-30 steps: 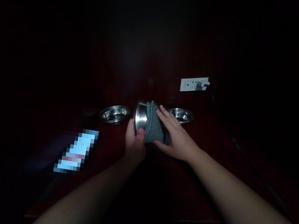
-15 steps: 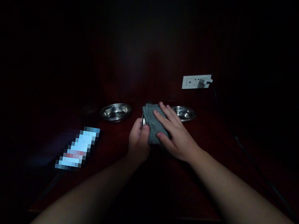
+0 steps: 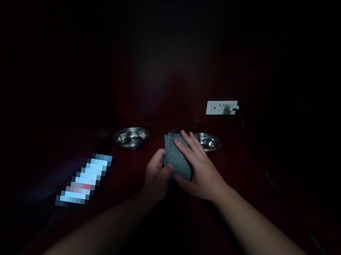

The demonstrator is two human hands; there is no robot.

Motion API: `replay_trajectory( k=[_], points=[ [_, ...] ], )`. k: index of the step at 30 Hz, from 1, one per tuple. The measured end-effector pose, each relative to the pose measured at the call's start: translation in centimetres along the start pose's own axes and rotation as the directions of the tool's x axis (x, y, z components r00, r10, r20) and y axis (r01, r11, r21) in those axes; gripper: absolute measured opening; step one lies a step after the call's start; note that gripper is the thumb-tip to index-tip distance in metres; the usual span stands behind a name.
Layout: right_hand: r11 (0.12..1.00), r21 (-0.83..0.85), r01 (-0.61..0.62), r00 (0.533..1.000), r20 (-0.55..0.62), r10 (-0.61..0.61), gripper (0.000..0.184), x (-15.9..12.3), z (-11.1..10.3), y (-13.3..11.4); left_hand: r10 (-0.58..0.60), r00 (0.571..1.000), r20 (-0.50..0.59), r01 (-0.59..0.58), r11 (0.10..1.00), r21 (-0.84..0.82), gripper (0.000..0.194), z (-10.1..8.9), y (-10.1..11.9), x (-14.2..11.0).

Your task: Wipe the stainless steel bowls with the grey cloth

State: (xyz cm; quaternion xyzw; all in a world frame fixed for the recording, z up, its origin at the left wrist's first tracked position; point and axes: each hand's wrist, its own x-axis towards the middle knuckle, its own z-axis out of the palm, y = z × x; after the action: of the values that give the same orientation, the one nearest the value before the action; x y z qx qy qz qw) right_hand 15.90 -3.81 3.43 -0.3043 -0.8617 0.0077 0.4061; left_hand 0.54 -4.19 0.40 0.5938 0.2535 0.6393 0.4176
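Observation:
A folded grey cloth [image 3: 178,161] with a stitched edge is held up in front of me. My left hand [image 3: 156,177] is closed at its left side, gripping a shiny metal dish that the cloth now covers almost fully. Across the cloth's face lies my right hand [image 3: 201,165], its fingers spread and pressing, with the thumb at the lower edge. Behind my right fingers a round steel bowl [image 3: 208,143] is partly hidden. Another steel bowl [image 3: 131,137] rests on the table to the left of my hands.
A lit phone screen [image 3: 84,180], pixelated, lies at the left of the dark red table [image 3: 128,168]. On the back wall is a white socket plate [image 3: 212,108] with a plugged-in charger [image 3: 232,108]. A dark cable [image 3: 297,225] runs along the right. Surroundings are very dark.
The view has tilted up slightly, so everything sits lower. My right thumb has slid down to the cloth's lower edge, and the metal edge by my left fingers is now nearly covered.

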Motion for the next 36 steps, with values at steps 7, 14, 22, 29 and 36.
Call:
replay_trajectory(
  k=[7, 14, 22, 29, 36],
  points=[
    [0.999, -0.039, -0.003, 1.000, 0.004, 0.004, 0.082, -0.04, -0.10, -0.27, -0.048, 0.999, 0.024, 0.048, 0.999, 0.004, 0.024, 0.03, -0.02, -0.33],
    [0.997, -0.077, -0.031, 0.998, -0.050, 0.027, 0.078, -0.01, 0.49, -0.32, -0.004, 0.997, -0.074, 0.018, 0.980, 0.196, 0.027, 0.60, 0.29, -0.72],
    [0.991, -0.132, -0.006, 0.997, -0.082, -0.005, 0.071, -0.04, 0.43, -0.56, 0.022, 0.999, -0.048, -0.007, 0.958, 0.288, 0.028, 0.68, 0.77, -0.69],
    [0.989, -0.143, 0.048, 0.992, -0.111, -0.064, 0.068, -0.15, 0.60, -0.27, 0.029, 0.998, -0.058, -0.011, 0.959, 0.284, 0.031, 0.41, 0.47, -0.63],
    [0.964, -0.228, 0.139, 0.985, -0.070, -0.158, 0.057, -0.09, 0.31, -0.70, 0.072, 0.997, -0.026, -0.062, 0.961, 0.268, 0.027, 0.66, 0.78, -0.40]
  ],
)
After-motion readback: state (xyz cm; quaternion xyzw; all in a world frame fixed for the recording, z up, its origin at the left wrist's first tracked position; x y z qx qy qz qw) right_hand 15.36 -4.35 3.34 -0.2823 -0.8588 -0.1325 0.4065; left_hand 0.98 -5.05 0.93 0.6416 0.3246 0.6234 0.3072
